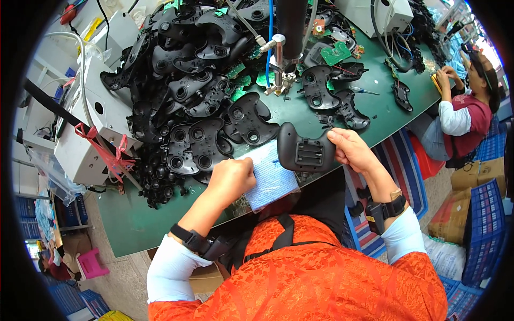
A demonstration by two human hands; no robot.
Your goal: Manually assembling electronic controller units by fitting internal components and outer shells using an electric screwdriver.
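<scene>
My right hand (pixel 352 151) grips a black game controller (pixel 288 153) by one end, thumb on top. Its back faces up and the battery compartment lies uncovered. Closed into a fist, my left hand (pixel 231 180) rests at the left edge of a blue-and-white woven cloth (pixel 270 181) on the table's front edge. Whatever its fingers may hold is hidden. Just beyond the cloth lies a black controller shell (pixel 249 119), with more shells (pixel 197 142) to its left. Below them is a heap of small round black parts (pixel 155 179).
A large pile of controller shells (pixel 187 56) covers the far left of the green table (pixel 131 224). A metal fixture (pixel 278 64) on a black post stands at centre. Green circuit boards (pixel 336 53) and shells lie right of it. A co-worker (pixel 471 107) sits at far right.
</scene>
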